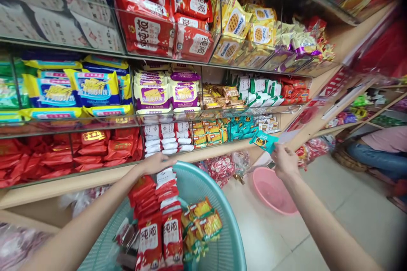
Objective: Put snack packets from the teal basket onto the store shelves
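A large teal plastic basket (237, 237) stands below me, with several snack packs in it. My left hand (154, 164) is at its far rim, fingers closed over the edge as far as they show. Between the thumb and fingers of my right hand (286, 160) is a small teal snack packet (264, 141), held in front of the lowest shelf. Similar teal packets (242, 127) lie in a compartment just behind it. In the basket are red-and-white biscuit packs (149, 239), yellow-green packets (203, 222) and dark brown packs (127, 237).
Shelves with clear dividers hold red packs (149, 31), yellow waffle packs (235, 18), blue-yellow packs (95, 86) and purple soda biscuits (184, 93). A pink basin (275, 192) sits on the tiled floor near bagged goods (219, 169). Another person (375, 152) is at the right edge.
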A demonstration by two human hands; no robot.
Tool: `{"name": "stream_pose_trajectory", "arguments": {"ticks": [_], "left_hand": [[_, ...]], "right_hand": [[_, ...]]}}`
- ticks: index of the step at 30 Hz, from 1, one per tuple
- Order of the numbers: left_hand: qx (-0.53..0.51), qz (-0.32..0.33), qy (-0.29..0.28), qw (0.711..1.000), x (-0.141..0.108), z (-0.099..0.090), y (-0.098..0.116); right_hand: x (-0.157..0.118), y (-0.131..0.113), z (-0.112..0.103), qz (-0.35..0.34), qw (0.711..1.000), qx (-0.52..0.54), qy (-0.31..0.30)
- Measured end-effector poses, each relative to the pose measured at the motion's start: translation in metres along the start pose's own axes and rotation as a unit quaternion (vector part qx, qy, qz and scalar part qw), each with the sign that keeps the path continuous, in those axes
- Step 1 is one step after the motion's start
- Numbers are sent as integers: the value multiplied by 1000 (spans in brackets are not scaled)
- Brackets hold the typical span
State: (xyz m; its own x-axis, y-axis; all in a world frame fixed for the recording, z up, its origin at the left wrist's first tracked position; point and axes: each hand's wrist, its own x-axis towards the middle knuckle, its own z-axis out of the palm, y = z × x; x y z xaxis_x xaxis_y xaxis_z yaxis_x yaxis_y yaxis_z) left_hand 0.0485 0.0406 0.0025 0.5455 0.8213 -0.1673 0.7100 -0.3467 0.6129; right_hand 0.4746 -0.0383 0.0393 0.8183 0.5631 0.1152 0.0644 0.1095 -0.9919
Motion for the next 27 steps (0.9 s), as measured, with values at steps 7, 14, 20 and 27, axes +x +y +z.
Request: {"name": "stream_pose_trajectory", "arguments": {"ticks": [7,14,20,27], "left_hand": [[21,0,-1,1000,0,2,4],[40,5,9,999,1,3,1],[52,9,10,999,1,4,0],[51,19,10,998,3,4,-3]], "right_hand": [[-146,-16,-57,169,972,29,-160],[-257,-28,-77,155,906,-114,-377],[-297,-20,-82,176,850,-119,-482],[-312,-10,-81,150,811,-167,-541]]}}
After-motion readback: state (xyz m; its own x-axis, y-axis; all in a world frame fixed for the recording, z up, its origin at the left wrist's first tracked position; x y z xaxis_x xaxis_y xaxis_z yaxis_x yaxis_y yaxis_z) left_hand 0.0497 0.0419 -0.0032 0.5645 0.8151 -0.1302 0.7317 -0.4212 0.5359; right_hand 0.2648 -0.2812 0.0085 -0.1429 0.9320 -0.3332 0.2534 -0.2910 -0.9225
